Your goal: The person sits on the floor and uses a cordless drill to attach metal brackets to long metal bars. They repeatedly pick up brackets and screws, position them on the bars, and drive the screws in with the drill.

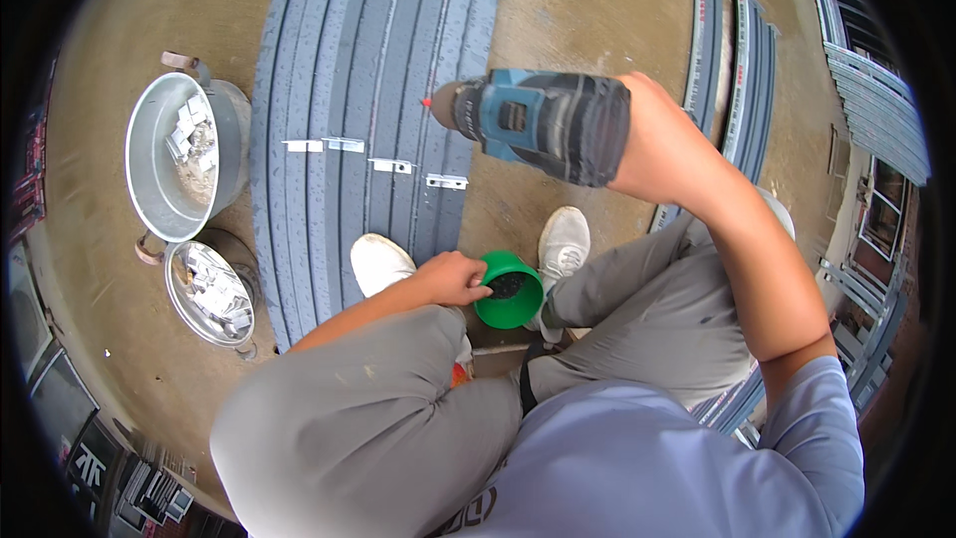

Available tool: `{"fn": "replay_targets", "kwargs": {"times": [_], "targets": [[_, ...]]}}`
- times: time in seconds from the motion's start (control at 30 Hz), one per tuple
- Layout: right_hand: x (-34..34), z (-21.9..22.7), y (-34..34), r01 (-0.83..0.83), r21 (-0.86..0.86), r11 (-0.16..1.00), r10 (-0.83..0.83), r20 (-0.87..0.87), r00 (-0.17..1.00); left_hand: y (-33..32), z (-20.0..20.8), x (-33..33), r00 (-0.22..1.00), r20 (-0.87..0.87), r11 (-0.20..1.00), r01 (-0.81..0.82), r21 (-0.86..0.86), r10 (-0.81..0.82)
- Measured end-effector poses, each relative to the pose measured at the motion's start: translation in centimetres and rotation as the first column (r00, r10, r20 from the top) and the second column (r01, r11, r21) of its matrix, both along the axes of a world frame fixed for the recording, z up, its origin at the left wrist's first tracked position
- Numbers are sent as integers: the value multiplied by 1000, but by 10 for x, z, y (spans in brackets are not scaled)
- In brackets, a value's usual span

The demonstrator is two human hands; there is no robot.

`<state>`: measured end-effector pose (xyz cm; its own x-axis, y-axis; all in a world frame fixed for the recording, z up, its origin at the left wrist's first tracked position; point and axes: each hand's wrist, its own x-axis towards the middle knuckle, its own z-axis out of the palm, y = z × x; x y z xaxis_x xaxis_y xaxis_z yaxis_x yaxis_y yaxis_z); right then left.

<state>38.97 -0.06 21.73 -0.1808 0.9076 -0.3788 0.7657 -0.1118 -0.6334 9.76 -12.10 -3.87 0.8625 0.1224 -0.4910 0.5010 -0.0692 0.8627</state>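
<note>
My right hand (652, 134) is closed round the handle of a blue and black cordless drill (538, 120). The drill is held above the grey metal profiles (339, 60), its nose pointing left with a small red tip (426, 103). Low between my feet, my left hand (453, 279) is closed at the left rim of a green cup (513, 315), thumb over the edge. Small dark pieces (506, 285), probably screws, lie inside the cup. Across the profiles sit several small silver brackets (391, 166) in a staggered row.
To the left stand a large metal pot (139, 169) and a smaller metal pot (174, 294), both holding small metal pieces. More long profiles (752, 90) lie on the wet floor at the right. White shoes (566, 239) flank the cup. Stacked frames (876, 90) line the far right.
</note>
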Motion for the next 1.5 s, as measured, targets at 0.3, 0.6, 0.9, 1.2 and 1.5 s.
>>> {"fn": "replay_targets", "kwargs": {"times": [0.3,0.6,0.9,1.2,1.5], "targets": [[-2,-4,-13,-27,176,984,23,24,999,6,2,-2,989,98,972,-125,201,107],[-5,14,-21,-73,263,962,80,-13,997,59,63,-27,932,26,925,-363,115,363],[3,58,-6,95,236,967,-69,-114,991,200,298,-43,935,-147,880,-239,409,323],[28,52,1,230,321,919,-190,-153,970,47,186,70,845,-454,773,480,415,-281],[41,55,-10,210,186,960,-193,-105,976,-69,-13,65,783,-543,710,566,419,-303]]}}
